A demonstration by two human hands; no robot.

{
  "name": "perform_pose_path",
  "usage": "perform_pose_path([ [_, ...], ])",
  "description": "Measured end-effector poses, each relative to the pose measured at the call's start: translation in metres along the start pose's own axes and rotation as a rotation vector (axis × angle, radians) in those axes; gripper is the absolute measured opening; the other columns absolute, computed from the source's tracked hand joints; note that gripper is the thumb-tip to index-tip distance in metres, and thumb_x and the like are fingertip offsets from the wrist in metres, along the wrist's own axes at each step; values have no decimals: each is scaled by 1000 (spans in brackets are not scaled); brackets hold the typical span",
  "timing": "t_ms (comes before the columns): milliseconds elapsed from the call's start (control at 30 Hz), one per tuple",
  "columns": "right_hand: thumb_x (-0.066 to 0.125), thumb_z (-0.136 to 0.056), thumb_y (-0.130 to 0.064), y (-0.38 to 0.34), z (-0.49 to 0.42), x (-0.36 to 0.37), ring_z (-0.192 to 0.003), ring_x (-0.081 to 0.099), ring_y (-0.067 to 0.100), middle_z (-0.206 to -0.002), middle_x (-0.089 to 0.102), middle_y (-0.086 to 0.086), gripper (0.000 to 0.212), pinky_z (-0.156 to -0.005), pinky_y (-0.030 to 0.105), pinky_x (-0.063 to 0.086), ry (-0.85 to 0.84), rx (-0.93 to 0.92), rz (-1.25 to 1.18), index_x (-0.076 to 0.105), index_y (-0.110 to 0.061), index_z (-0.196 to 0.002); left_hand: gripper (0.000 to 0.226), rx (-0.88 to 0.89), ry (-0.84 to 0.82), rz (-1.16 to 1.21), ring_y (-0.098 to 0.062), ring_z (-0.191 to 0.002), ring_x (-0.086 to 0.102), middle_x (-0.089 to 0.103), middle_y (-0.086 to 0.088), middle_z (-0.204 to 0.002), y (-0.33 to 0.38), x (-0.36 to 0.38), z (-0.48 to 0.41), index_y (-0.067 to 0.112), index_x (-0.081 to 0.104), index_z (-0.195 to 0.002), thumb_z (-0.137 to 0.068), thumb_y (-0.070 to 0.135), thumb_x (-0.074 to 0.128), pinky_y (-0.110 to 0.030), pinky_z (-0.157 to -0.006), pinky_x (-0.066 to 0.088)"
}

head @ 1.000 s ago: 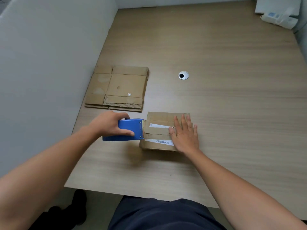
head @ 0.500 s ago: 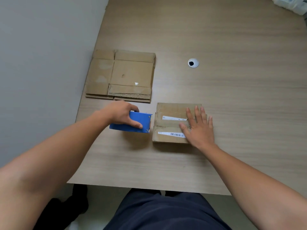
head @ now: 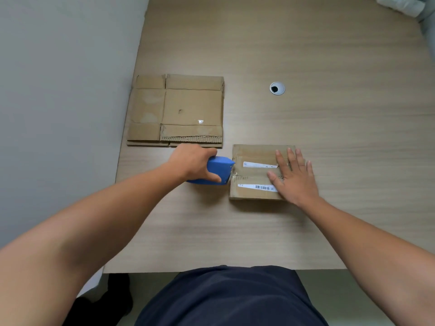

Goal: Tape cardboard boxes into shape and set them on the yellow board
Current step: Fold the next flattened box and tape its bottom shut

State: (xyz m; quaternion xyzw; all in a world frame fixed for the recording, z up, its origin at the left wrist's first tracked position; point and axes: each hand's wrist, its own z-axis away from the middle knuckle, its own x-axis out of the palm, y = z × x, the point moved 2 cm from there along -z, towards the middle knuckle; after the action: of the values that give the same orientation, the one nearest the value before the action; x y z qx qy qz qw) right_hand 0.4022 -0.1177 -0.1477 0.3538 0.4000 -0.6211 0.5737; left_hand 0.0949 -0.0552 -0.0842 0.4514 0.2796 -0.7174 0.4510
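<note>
Grip on the blue tape dispenser [head: 217, 169] is a full one: the left hand [head: 193, 164] wraps over its top, with the thumb laid along its near side. The dispenser's mouth touches the left edge of the small cardboard box [head: 253, 154], level with the seam where the two top flaps meet. A faint glint at that edge looks like clear tape, though how far a strip runs along the seam is too hard to tell. The right hand [head: 294, 180] holds nothing. It lies flat on the right part of the box top with its fingers straight and spread, pressing the flaps down across the seam. Two white labels show on the top, one of them a barcode label [head: 259, 187].

The box stands on the wooden table [head: 329, 137], near its middle and a little back from the near edge. Beside it, against the table's left edge, lies a stack of flattened cardboard boxes [head: 179, 109], not yet folded up. A round cable grommet [head: 277, 88] sits farther back, well apart from both.

By my reading the task is at an early stage. One box is folded into shape and is being taped along its top seam. The flat stack is left to do. No yellow board is in view, so no box can be seen placed on it.
</note>
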Motion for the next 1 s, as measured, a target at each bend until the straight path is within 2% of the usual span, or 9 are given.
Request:
perform_pose_path([
  [100, 5, -91, -76, -6, -1, -1, -152, -26, 18, -169, -15, -2, 79, -125, 49, -6, -15, 41, -23, -11, -39, -159, 64, 10, 44, -29, -21, -70, 56, 60, 6, -78, -1, -9, -1, 30, 54, -102, -69, 85, 60, -28, -52, 32],
  [167, 8, -93, -74, -9, 1, 2, -152, -26, 18, -169, -15, -1, 77, -125, 49, -5, -2, 63, -27, -10, -39, -159, 64, -24, 21, -28, -21, -73, 54, 55, 5, -77, -7, -7, 0, 29, 54, -101, -69, 84, 62, -29, -54, 33],
  [267, 10, -96, -72, -10, 5, 3, -152, -27, 18, -169, -17, -1, 75, -125, 49, -6, 0, 87, -33, -11, -38, -159, 63, -163, -1, 7, -21, -76, 53, 57, 5, -81, -38, 4, 10, 29, 56, -102, -69, 83, 64, -30, -61, 37],
  [367, 12, -99, -68, -11, 4, 2, -152, -27, 20, -169, -17, 1, 72, -124, 51, -11, 7, 97, -6, -10, -36, -160, 61, -280, 108, 123, -19, -74, 56, 58, 8, -77, -68, 6, 25, 32, 54, -100, -71, 84, 62, -28, -57, 35],
  [467, 24, -106, -49, -29, 9, -3, -155, -16, 26, -170, -7, 5, 63, -122, 57, -8, 104, 33, 41, -2, -34, -161, 61, -325, 143, 159, -20, -72, 57, 55, 9, -73, -71, 3, 34, 31, 53, -100, -72, 85, 62, -28, -57, 38],
  [567, 41, -102, -26, -67, 15, -12, -157, -1, 29, -170, 11, 8, 65, -125, 56, -1, 210, -118, -46, 16, -24, -162, 63, -342, 179, 223, -21, -75, 59, 62, 6, -83, -60, 11, 38, 33, 53, -105, -72, 85, 61, -30, -60, 43],
  [667, 33, -102, -41, -111, 13, -9, -157, 3, 26, -168, 17, 6, 63, -125, 53, -2, 210, -161, -137, 22, -18, -160, 64, -363, 190, 275, -21, -76, 61, 64, 5, -87, -50, 23, 40, 32, 52, -106, -72, 87, 58, -32, -64, 49],
  [800, 33, -100, -64, -136, 3, 4, -156, -7, 22, -169, 10, 4, 78, -122, 48, -12, 142, -3, -182, 17, -18, -160, 65, -381, 178, 246, -20, -75, 59, 65, 5, -88, -40, 27, 43, 33, 52, -109, -74, 87, 57, -31, -65, 47],
  [1000, 42, -95, -40, -142, 0, 11, -157, -2, 21, -167, 18, 3, 67, -123, 50, -10, 199, -10, -129, 26, -16, -156, 66, -407, 196, 250, -18, -76, 61, 65, 6, -88, -44, 27, 49, 34, 53, -111, -73, 88, 54, -31, -67, 53],
])
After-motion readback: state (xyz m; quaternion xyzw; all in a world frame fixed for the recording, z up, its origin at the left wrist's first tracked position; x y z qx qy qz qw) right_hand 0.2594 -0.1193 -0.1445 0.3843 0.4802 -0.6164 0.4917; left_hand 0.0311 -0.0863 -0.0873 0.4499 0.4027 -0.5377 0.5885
